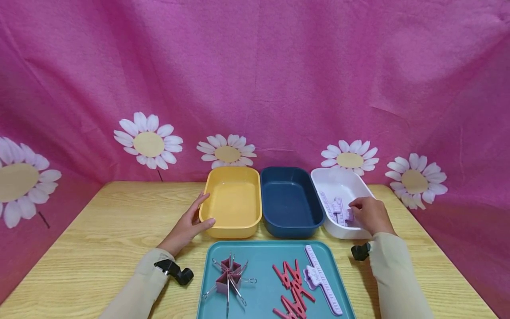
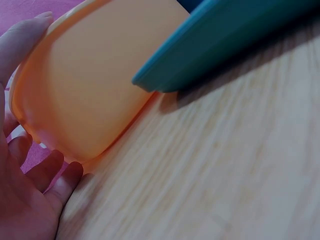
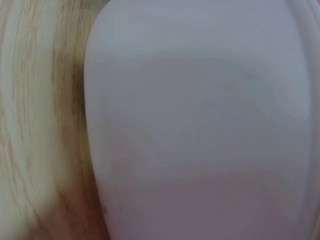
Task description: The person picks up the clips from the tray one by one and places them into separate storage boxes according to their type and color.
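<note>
At the left side of a yellow bin, my left hand rests with its thumb and fingers spread on the rim and wall. In the left wrist view, the thumb lies along the rim and the other fingers touch the lower wall. My right hand reaches into the white bin, its fingers curled and pinching a lilac bag clip. Beside that clip lies another lilac bag clip. The right wrist view shows the white bin's outer wall, with the hand out of sight.
A dark blue bin stands between the yellow and white ones. In front, a teal tray carries several binder clips, several red clothespins and a lilac bag clip. A pink flowered cloth hangs behind the wooden table.
</note>
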